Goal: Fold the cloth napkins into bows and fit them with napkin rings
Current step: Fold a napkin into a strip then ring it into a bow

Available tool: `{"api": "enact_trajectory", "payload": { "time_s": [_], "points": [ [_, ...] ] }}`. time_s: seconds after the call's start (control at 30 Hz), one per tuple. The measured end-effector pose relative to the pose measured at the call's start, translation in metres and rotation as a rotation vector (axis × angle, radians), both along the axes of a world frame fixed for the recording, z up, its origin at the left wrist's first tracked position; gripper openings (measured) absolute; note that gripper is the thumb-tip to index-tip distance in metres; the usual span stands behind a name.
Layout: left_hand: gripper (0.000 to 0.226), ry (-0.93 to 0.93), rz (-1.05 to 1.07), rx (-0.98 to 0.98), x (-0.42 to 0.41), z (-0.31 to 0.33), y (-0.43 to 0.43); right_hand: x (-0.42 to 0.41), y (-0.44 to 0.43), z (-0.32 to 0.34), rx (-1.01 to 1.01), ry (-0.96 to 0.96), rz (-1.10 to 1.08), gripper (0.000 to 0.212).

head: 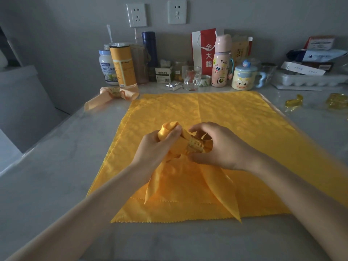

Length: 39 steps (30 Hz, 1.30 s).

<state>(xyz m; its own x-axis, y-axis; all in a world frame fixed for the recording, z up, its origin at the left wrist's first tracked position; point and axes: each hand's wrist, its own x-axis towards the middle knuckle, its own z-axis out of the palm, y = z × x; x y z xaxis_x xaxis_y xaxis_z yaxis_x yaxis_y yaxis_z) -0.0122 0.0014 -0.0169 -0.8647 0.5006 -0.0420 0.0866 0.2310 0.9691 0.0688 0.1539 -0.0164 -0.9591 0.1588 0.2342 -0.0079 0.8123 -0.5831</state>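
Gripping the napkin (pixel 180 178) from both sides, the hands hold it just above the flat cloths (pixel 226 113) at mid-counter. Of the two, the left hand (pixel 158 147) has its fingers and thumb curled round a rounded loop of fabric at the bundle's left end. The right hand (pixel 224 147) has its thumb below and fingers above, curled about the ring (pixel 195 145) and the fabric to its right. The loop on that side is hidden by this hand.

Condition of the napkin: bright yellow and glossy, gathered at the middle where the gold, pierced ring encircles it. Two pointed tails hang toward the viewer and spread apart, their tips lying on the flat cloths. The edges are pinked.

Count:
- Napkin in hand: one, with one ring.
- Finished bow (pixel 113 95): one, paler orange, at the far left of the counter (pixel 56 157), just in front of a yellow canister (pixel 123 66), with one ring at its middle.
- Flat cloths: yellow, spread square beneath the hands. Stepped edges at the left show more than one layer, but the number cannot be told.
- Loose gold pieces: two at the far right, one nearer (pixel 293 101) and one at the frame edge (pixel 338 101). Both are too blurred to say whether each is a single ring.
- Wall sockets (pixel 136 15): two.
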Motion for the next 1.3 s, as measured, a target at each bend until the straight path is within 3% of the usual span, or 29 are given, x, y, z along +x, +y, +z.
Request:
{"api": "enact_trajectory", "payload": {
  "time_s": [0.13, 0.27, 0.37, 0.43, 0.57, 0.7, 0.87, 1.07, 1.3],
  "points": [
    [0.061, -0.005, 0.006, -0.041, 0.001, -0.005, -0.002, -0.001, 0.003, -0.002, 0.010, -0.038, -0.025, 0.036],
    [0.013, 0.180, -0.025, -0.038, 0.013, -0.015, 0.000, -0.006, 0.011, -0.003, -0.099, 0.056, -0.118, 0.035],
    [0.029, 0.430, -0.089, -0.107, 0.018, -0.023, 0.000, -0.006, 0.013, -0.003, -0.150, 0.077, -0.144, 0.035],
    [0.033, 0.481, -0.159, -0.138, 0.020, -0.020, -0.002, -0.006, 0.013, -0.003, -0.158, 0.085, -0.151, 0.035],
    [0.007, 0.438, -0.240, -0.198, 0.016, -0.008, -0.001, -0.005, 0.011, 0.000, -0.157, 0.070, -0.151, 0.036],
    [0.052, 0.401, -0.240, -0.325, 0.021, 0.003, 0.006, -0.003, 0.002, 0.000, -0.190, 0.066, -0.145, 0.035],
    [0.081, 0.402, -0.180, -0.330, 0.033, -0.005, 0.014, -0.001, -0.004, 0.002, -0.199, 0.084, -0.158, 0.040],
    [0.079, 0.297, -0.198, -0.273, 0.030, -0.004, 0.016, 0.000, -0.005, 0.002, -0.185, 0.067, -0.182, 0.046],
    [0.035, 0.598, -0.114, -0.323, 0.026, -0.011, 0.011, 0.003, -0.004, 0.009, -0.240, 0.008, -0.140, 0.053]
  ]
}}
